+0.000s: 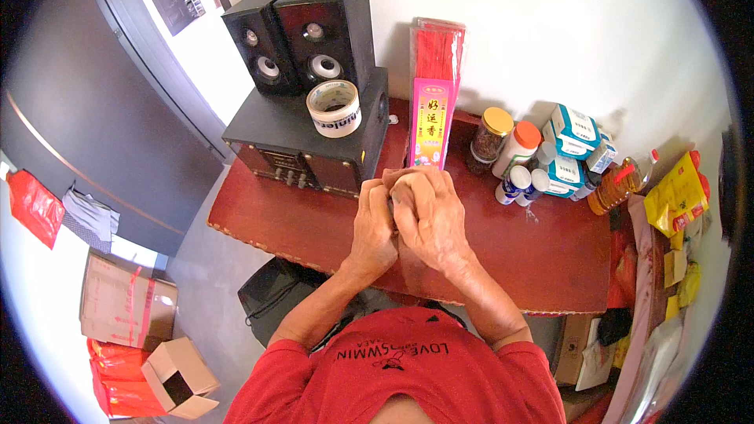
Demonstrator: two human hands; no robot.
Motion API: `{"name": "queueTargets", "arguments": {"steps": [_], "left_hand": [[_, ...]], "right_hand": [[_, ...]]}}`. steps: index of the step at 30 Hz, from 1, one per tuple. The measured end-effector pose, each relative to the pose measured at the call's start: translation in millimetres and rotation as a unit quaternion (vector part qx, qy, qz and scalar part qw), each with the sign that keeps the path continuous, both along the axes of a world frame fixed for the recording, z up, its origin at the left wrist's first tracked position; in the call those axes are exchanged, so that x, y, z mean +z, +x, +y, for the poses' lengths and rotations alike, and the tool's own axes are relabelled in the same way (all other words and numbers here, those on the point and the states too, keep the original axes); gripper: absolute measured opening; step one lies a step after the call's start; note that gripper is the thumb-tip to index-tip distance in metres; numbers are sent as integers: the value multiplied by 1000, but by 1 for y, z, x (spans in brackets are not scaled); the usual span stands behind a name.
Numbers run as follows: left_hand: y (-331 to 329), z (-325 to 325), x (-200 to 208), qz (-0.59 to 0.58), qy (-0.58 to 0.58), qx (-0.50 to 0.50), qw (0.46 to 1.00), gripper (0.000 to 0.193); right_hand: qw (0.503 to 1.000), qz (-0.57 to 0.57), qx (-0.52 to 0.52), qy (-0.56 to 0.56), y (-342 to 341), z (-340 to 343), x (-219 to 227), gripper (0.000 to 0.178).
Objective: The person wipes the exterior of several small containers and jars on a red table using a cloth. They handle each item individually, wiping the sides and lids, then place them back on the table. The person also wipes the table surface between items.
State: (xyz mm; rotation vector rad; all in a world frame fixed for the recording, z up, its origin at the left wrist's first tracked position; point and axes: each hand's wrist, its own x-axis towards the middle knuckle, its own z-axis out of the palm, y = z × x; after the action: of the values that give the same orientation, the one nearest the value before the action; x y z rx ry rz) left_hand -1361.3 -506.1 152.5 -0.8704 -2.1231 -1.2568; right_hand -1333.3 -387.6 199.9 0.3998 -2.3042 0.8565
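Observation:
My left hand (375, 224) and my right hand (428, 212) are pressed together over the red table (518, 259), in front of my chest. The fingers of both are curled tightly. A small brownish edge shows at their top, but whatever lies between them is mostly hidden. Just beyond the hands, a pink and red packet of incense sticks (434, 94) stands upright against the wall. On the left, a roll of tape (334, 110) rests on a black speaker box (314, 149).
Two black speakers (326, 31) stand on the box. At the back right are a gold-lidded jar (491, 137), an orange-capped bottle (518, 148), blue and white boxes (573, 132) and an oil bottle (615, 187). Cardboard boxes (126, 302) sit on the floor at left.

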Motion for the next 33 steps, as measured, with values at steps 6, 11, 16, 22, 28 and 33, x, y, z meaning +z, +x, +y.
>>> {"name": "queueTargets", "arguments": {"steps": [6, 11, 16, 22, 28, 33], "left_hand": [[8, -1, 6, -42, 19, -48, 998, 56], [7, -5, 12, -222, 107, -141, 959, 73], [2, -6, 22, -341, 244, -232, 878, 68], [7, -4, 24, -458, 389, -327, 730, 62], [28, 10, 29, -427, 392, -321, 749, 62], [31, -1, 26, -415, 360, -344, 762, 66]], "right_hand": [[877, -260, 137, -379, -14, 22, -10, 31], [878, -114, 215, -412, -1, 13, -27, 41], [979, 27, 48, -197, 38, -7, -44, 40], [883, 44, 110, -454, 51, 11, -23, 40], [961, 50, 8, -271, 49, -4, -21, 45], [836, -125, 207, -492, 29, 19, -9, 44]]}}
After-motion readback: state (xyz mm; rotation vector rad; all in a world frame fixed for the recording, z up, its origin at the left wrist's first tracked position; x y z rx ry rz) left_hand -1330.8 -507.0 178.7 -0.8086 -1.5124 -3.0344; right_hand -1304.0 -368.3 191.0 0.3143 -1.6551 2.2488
